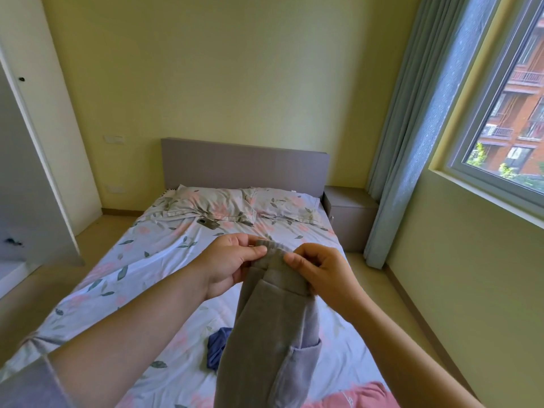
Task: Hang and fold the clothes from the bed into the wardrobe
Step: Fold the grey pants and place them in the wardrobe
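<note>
The left hand (pixel 226 260) and right hand (pixel 321 272) each pinch the elastic waistband of the grey trousers (pixel 265 334), which hang above the bed (pixel 147 254). Such slight pinches could slip, dropping the trousers onto the blue garment (pixel 216 351) lying on the bed.

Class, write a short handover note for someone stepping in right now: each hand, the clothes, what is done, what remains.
Left hand and right hand: both pinch the waistband of the grey trousers, held up over the bed.
Blue garment and pink garment lie crumpled on the bed's near end.
Done: trousers lifted.
Left: fold or hang them, then the other two, in the wardrobe, apparently at left.
</note>
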The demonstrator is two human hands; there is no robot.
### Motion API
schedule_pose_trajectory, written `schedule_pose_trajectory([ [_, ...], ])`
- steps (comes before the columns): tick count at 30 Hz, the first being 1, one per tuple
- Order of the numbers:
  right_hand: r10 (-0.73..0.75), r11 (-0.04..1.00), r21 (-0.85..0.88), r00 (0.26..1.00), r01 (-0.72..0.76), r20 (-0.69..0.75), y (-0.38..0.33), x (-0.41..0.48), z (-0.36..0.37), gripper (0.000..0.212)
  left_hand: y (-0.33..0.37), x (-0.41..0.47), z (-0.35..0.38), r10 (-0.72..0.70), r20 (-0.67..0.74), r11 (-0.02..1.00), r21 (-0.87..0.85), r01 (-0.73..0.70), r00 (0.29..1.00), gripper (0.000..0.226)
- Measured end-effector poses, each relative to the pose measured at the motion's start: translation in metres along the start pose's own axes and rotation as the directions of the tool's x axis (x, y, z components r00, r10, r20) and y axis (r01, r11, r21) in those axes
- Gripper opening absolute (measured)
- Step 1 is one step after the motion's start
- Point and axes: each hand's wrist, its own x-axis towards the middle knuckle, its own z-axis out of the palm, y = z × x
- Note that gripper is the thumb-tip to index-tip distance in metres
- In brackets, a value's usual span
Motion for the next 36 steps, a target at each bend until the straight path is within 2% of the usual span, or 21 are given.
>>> schedule_pose_trajectory([
  [2,0.046,0.989,0.138,0.993,-0.061,0.109,-0.003,-0.001,-0.008,0.017,0.003,0.001,-0.001,0.025,-0.027,0.999,0.037,-0.024,0.999,0.017],
  [4,0.057,0.983,0.163,0.986,-0.082,0.156,-0.005,-0.001,-0.01,0.014,0.005,0.001,-0.002,0.049,-0.024,0.994,0.1,-0.046,0.999,0.018],
  [9,0.028,0.999,0.025,0.999,-0.029,0.037,-0.004,0.002,0.002,0.01,0.003,-0.003,0.002,0.074,0.053,0.966,0.245,-0.085,0.996,0.018],
  [13,0.03,0.999,-0.04,0.999,-0.031,-0.041,-0.001,0.002,0.008,0.01,0.005,-0.008,-0.004,0.045,0.161,0.965,0.247,-0.085,0.986,0.025],
  [16,0.029,0.999,-0.026,0.999,-0.03,-0.031,0.0,0.003,0.011,0.01,0.003,-0.009,-0.007,0.129,0.15,0.916,0.362,-0.176,0.98,0.024],
  [18,0.032,0.999,-0.012,0.999,-0.032,0.03,0.001,0.005,0.008,0.01,0.003,-0.009,-0.008,0.193,0.106,0.889,0.402,-0.22,0.975,0.026],
  [21,0.033,0.987,-0.161,0.974,0.004,0.225,0.006,0.01,-0.008,0.011,0.01,-0.009,-0.012,0.296,0.092,0.814,0.496,-0.301,0.951,0.033],
  [24,0.17,0.91,-0.414,0.895,0.018,0.413,0.013,0.012,-0.025,0.022,0.021,-0.007,-0.018,0.359,0.094,0.739,0.579,-0.345,0.929,0.034],
  [26,0.266,0.849,-0.528,0.848,0.019,0.458,0.018,0.011,-0.03,0.022,0.026,-0.005,-0.021,0.378,0.11,0.698,0.618,-0.362,0.919,0.035],
  [28,0.315,0.76,-0.648,0.841,0.055,0.44,0.02,0.011,-0.033,0.024,0.027,-0.004,-0.026,0.394,0.125,0.647,0.665,-0.372,0.91,0.037],
  [30,0.26,0.65,-0.749,0.886,0.132,0.383,0.019,0.012,-0.035,0.025,0.027,-0.003,-0.033,0.413,0.137,0.572,0.731,-0.373,0.901,0.04],
  [33,0.016,0.497,-0.829,0.952,0.257,0.305,0.011,0.012,-0.039,0.027,0.029,-0.001,-0.049,0.429,0.123,0.534,0.765,-0.361,0.895,0.041],
  [36,-0.186,0.487,-0.825,0.957,0.285,0.221,0.005,0.009,-0.042,0.035,0.027,-0.001,-0.061,0.446,0.104,0.476,0.814,-0.334,0.889,0.041],
])
